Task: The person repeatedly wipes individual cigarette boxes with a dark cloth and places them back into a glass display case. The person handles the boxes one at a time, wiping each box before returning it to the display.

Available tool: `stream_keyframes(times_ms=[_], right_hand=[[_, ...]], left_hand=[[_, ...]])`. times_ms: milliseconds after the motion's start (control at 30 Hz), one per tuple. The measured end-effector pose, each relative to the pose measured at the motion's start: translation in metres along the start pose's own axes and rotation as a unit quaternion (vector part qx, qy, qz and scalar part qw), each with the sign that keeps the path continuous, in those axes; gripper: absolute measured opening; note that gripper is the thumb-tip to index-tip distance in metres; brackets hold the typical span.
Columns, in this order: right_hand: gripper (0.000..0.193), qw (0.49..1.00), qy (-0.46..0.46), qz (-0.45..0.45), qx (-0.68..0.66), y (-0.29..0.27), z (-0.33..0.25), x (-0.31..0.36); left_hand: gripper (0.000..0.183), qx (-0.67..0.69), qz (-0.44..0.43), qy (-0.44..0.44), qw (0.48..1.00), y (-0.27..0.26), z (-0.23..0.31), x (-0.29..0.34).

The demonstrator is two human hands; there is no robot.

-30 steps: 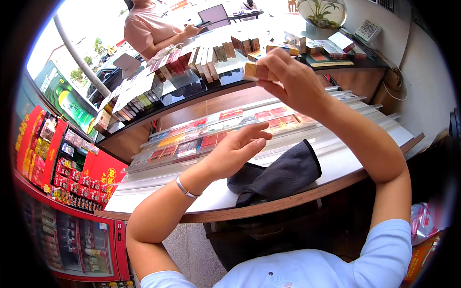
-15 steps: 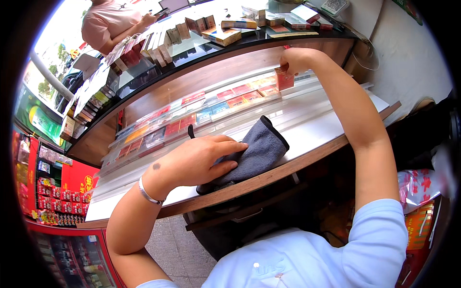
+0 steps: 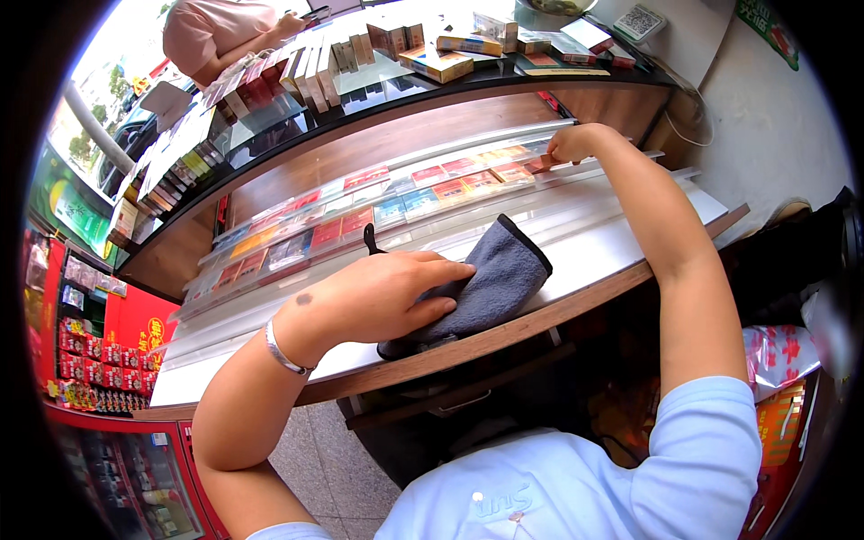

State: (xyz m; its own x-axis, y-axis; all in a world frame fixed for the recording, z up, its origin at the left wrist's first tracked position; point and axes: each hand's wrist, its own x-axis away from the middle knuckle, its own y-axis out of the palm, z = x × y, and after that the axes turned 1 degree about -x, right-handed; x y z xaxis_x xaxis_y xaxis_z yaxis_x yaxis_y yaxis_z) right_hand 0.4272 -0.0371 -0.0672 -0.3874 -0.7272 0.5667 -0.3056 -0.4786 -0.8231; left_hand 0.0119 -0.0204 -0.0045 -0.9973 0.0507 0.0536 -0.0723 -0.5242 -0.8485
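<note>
Near: one silver bracelet (image 3: 281, 353) on my left wrist. My left hand (image 3: 373, 292) lies palm down on one dark grey cloth (image 3: 504, 274); thumb and fingers stand part-way apart over its folds, without closing around it. The cloth sits directly under these fingertips and extends to their right, on the white desk (image 3: 621, 256) just behind its brown wooden edge (image 3: 450, 360).

Farther out, right: my right hand (image 3: 578, 144) reaches to the right end of the display, fingers bent and pointing down. One reddish packet (image 3: 540, 166) lies at these fingertips, just to their left, low among the clear rails (image 3: 468, 225). The fingers are close together; I cannot tell whether they pinch the packet or only touch it. Flat packets (image 3: 346, 227) lie in rows to its left, more than a dozen; glare prevents an exact count.

Beyond: one upper counter (image 3: 378, 103) with a dark edge, carrying many upright boxes (image 3: 319, 76), uncounted, and two yellow boxes (image 3: 436, 65) lying flat, one partly behind the other. Far side: one person (image 3: 211, 40) in a pink top.
</note>
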Motion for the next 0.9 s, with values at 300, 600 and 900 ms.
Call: stream_keyframes(times_ms=[300, 600, 900], right_hand=[[0.037, 1.0, 0.009, -0.004, -0.019, 0.001, -0.026, 0.0], [0.018, 0.995, -0.005, 0.082, 0.06, 0.011, -0.03, -0.003], [0.021, 0.995, 0.034, 0.071, 0.065, 0.022, -0.028, -0.009]], left_hand=[[0.041, 0.001, -0.003, -0.009, 1.0, 0.0, -0.002, 0.001], [0.042, -0.007, -0.011, -0.026, 1.0, -0.001, 0.001, 0.002], [0.041, -0.01, -0.01, -0.02, 1.0, 0.0, 0.0, 0.002]])
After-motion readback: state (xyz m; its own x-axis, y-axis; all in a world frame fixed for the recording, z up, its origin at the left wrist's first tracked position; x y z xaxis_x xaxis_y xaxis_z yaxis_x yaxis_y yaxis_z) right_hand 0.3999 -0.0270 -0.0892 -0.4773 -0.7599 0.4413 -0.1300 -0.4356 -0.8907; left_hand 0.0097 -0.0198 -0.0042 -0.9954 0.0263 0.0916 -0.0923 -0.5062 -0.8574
